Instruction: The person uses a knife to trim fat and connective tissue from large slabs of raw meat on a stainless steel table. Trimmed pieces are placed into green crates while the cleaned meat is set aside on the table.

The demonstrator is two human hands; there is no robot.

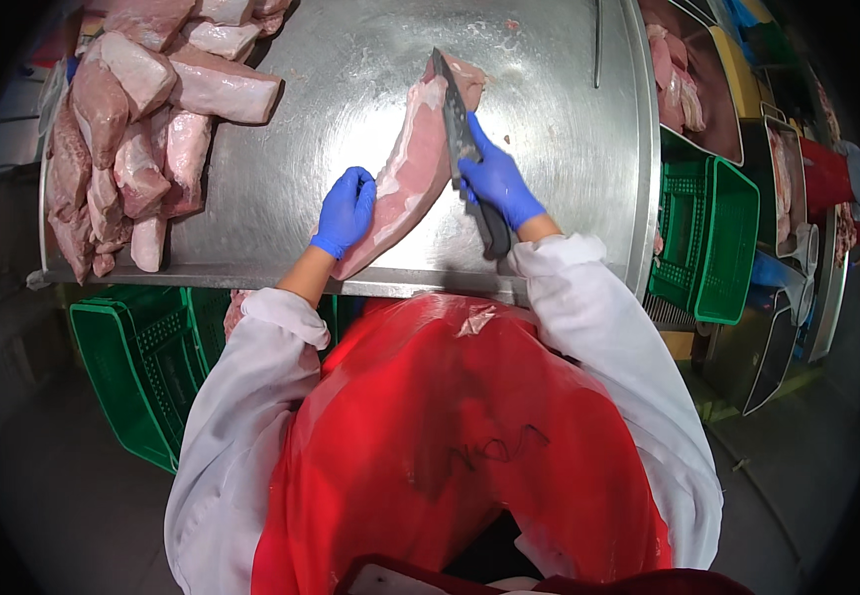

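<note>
Lying aslant between the two hands, a long, pale-pink slab of raw meat [405, 193] with a whitish band rests on a shiny stainless-steel surface [569, 129]. The blue-gloved left hand [348, 210] touches its left edge with bent fingers; whether they grip it, I cannot tell. Well apart from it, the blue-gloved right hand [497, 183] is closed around a black-handled knife [453, 109], whose dark blade points away from the person across the slab's far end; how deep it sits cannot be told. Left of the left hand is a heap of pink-and-white raw meat pieces [132, 129]. Right of the right hand, beyond the surface's edge, stands a green perforated plastic crate [732, 238]; another green plastic crate [113, 377] is below and left of the left hand.
</note>
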